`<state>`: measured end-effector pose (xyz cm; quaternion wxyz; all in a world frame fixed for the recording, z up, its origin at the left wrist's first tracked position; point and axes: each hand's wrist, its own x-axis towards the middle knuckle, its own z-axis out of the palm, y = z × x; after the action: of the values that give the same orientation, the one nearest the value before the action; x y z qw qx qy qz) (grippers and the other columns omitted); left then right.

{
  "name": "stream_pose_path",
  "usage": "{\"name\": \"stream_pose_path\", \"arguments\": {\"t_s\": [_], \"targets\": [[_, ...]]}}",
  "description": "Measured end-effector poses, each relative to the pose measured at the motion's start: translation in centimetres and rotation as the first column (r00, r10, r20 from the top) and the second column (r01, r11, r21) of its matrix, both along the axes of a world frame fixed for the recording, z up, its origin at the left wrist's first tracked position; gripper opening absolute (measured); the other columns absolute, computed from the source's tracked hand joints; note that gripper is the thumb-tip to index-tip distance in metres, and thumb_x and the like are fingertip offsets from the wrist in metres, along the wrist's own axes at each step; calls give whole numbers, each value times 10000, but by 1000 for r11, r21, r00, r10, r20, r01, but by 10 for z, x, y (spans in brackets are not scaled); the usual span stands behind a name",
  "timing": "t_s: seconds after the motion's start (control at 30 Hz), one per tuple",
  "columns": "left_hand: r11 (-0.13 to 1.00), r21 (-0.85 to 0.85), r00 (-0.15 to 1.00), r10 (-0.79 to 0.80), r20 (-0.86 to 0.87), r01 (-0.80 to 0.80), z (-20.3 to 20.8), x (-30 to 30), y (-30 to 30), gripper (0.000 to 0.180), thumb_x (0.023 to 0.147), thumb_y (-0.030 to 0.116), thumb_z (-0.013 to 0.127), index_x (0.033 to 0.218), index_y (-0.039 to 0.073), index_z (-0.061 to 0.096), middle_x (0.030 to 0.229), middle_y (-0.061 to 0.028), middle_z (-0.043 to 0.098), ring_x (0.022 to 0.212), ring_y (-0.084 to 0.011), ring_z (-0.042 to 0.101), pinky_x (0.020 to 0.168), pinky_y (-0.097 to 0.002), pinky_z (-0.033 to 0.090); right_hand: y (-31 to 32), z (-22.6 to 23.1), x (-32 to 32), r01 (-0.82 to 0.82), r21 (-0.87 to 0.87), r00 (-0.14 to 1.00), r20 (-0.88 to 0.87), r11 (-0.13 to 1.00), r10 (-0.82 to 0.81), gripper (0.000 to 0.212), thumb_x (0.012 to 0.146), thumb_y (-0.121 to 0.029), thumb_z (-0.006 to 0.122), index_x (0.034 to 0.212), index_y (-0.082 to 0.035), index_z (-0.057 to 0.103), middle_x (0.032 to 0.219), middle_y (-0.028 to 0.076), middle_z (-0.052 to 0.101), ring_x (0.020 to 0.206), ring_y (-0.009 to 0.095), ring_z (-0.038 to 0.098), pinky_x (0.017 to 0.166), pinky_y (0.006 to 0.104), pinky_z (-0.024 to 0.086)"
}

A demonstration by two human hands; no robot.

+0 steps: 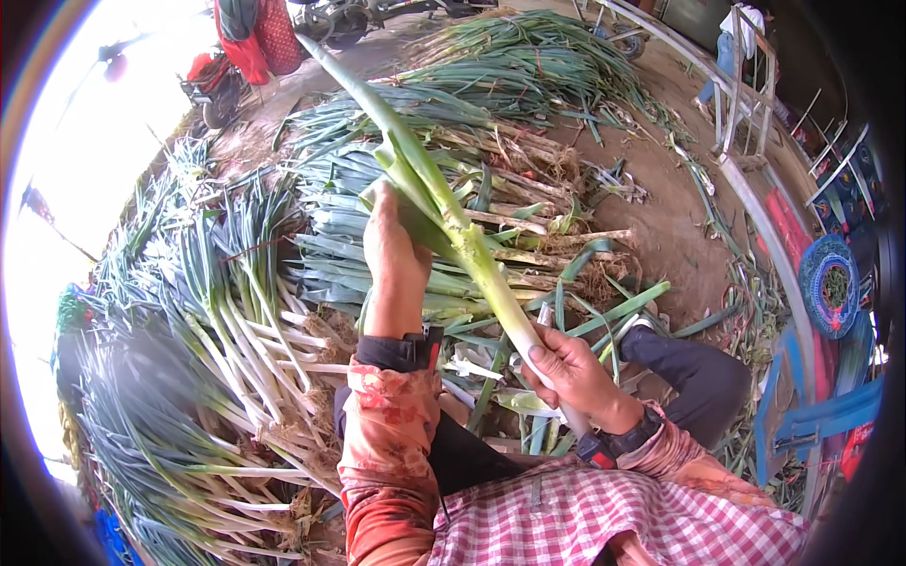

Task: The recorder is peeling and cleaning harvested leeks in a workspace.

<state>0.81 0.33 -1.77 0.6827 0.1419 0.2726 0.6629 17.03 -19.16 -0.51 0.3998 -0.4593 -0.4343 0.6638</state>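
One long green onion [481,264] slants across the middle of the view, its green top pointing to the far left and its white stem toward me. My right hand [576,373] is closed around the white stem, thumb on top. Farther up, my left hand [396,245] grips an outer leaf [422,222] that stands away from the stalk on its left side. The fingers of that hand are mostly hidden behind the leaf and palm. Loose leaf scraps [481,363] lie beneath the stem, near my right hand.
Piled green onions [368,212] with roots facing right cover the ground ahead; another heap [236,358] lies at my left. A metal rail [769,226] curves along the right, near a blue frame [821,415] and a round blue woven item [830,285]. Parked vehicles [212,90] stand far left.
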Motion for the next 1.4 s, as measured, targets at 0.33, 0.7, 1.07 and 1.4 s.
{"name": "stream_pose_path", "arguments": {"t_s": [0.33, 0.7, 1.07, 1.4], "targets": [[999, 27, 970, 37, -242, -32, 8, -3, 0, 198, 808, 185, 620, 926, 28, 596, 796, -71, 610, 646, -193, 587, 599, -310, 498, -4, -7, 3, -34, 5, 999, -13, 999, 34, 401, 925, -240, 420, 1273, -47, 374, 634, 0, 471, 416, 36, 389, 378, 176, 345], [975, 184, 992, -125, -27, 128, 5, -12, -11, 291, 834, 118, 563, 1107, 49, 490, 1039, -79, 561, 895, -172, 570, 783, -310, 474, -5, -6, 7, 42, -27, 998, -37, 999, -43, 422, 913, -259, 445, 1275, -54, 376, 661, 14, 507, 422, 36, 399, 384, 172, 350], [995, 2, 975, 97, -201, -98, 6, -28, 3, 92, 839, 119, 557, 876, 43, 592, 733, -19, 600, 558, -78, 551, 448, -178, 417, -10, 5, 14, -8, -64, 996, -89, 998, 2, 419, 917, -212, 447, 1293, -51, 360, 663, 2, 494, 456, 31, 394, 398, 172, 352], [953, -107, 918, 238, -316, -284, 6, -53, 16, 142, 812, 209, 620, 743, 88, 590, 605, 2, 556, 430, -93, 493, 324, -198, 320, -16, 2, 17, -29, -93, 996, -86, 995, 21, 417, 920, -218, 441, 1293, -49, 366, 665, 0, 494, 454, 31, 389, 400, 168, 351]]}}
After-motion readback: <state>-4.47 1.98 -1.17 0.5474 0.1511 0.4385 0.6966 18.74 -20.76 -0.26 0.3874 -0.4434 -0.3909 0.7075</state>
